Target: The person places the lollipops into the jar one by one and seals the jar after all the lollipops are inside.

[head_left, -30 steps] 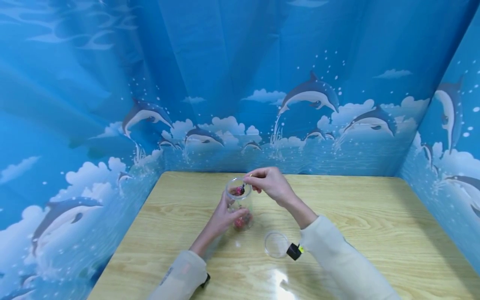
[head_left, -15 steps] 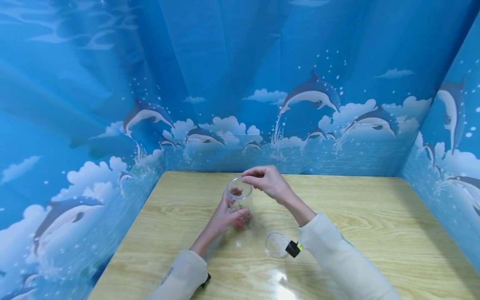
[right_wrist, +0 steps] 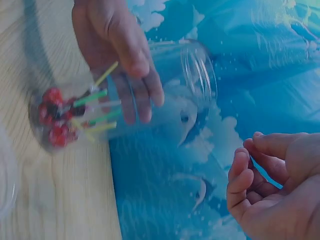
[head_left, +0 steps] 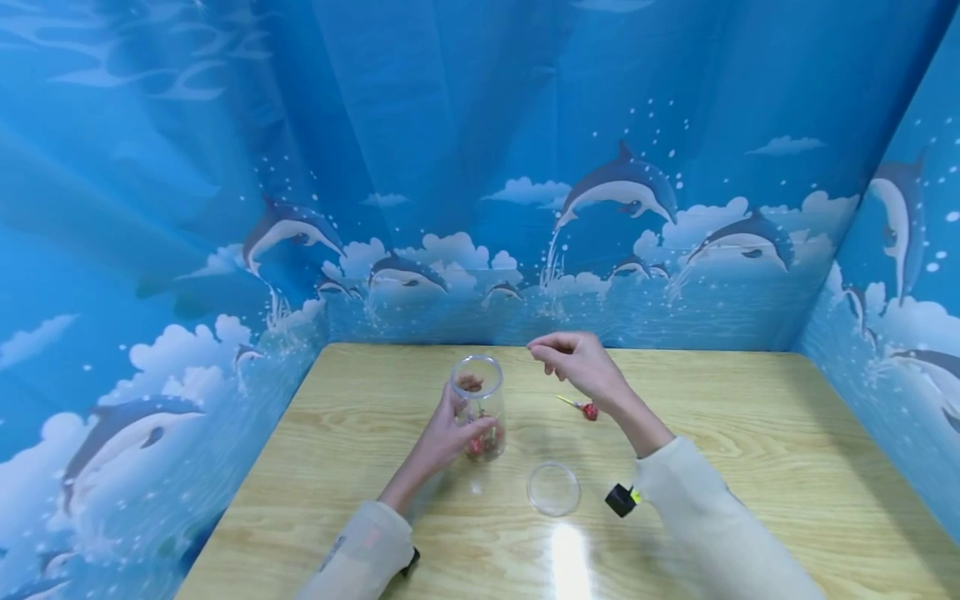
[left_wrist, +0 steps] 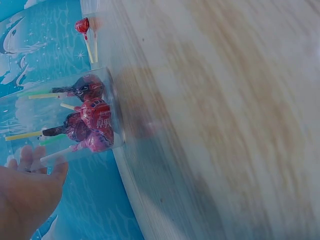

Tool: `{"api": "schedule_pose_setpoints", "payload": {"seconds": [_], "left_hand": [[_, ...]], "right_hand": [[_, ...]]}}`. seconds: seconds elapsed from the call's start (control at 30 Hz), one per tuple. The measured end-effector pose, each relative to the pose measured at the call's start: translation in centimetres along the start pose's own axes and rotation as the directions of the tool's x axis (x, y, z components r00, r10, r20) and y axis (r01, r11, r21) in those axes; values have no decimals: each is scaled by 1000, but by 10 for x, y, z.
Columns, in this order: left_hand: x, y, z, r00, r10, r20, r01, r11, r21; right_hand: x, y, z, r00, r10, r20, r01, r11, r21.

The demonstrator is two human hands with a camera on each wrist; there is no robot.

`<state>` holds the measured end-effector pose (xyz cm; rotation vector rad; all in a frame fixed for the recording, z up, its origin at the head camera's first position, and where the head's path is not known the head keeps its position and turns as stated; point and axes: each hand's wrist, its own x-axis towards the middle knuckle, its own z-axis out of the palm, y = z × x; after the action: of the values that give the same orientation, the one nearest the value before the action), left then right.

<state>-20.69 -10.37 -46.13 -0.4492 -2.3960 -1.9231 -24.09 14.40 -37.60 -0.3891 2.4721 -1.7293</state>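
My left hand grips a clear plastic jar, which stands upright on the table with its mouth uncovered. Several wrapped lollipops lie heads down at the jar's bottom, their yellow, green and white sticks pointing up. To the right of the jar's mouth, and apart from it, hovers my right hand. Its fingers are curled with the thumb by the index fingertip, and nothing shows between them. One red lollipop with a yellow stick lies on the table below the right hand.
A clear round lid lies on the table, nearer to me than the jar. Behind the table hangs a blue curtain printed with dolphins. A black wrist camera sits by my right sleeve.
A dark red lollipop held at the jar's mouth one second ago has gone from my right hand. That hand has moved right, away from the rim. The left hand stays on the jar.
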Motion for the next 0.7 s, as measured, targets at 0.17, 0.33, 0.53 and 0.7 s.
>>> {"api": "schedule_pose_setpoints", "payload": {"seconds": [0.17, 0.33, 0.53, 0.7], "left_hand": [[3, -15, -1, 1000, 5, 1, -5, 1000, 2], [4, -19, -3, 1000, 20, 16, -20, 1000, -9], [4, -19, -4, 1000, 11, 24, -12, 1000, 12], [4, -18, -4, 1000, 3, 27, -4, 1000, 19]], "right_hand": [[-4, 14, -14, 999, 44, -26, -44, 999, -16], [-9, 29, -26, 997, 69, -46, -70, 997, -36], [-11, 49, -37, 992, 107, -69, -110, 993, -53], [-10, 64, -43, 990, 117, -84, -122, 991, -57]]}}
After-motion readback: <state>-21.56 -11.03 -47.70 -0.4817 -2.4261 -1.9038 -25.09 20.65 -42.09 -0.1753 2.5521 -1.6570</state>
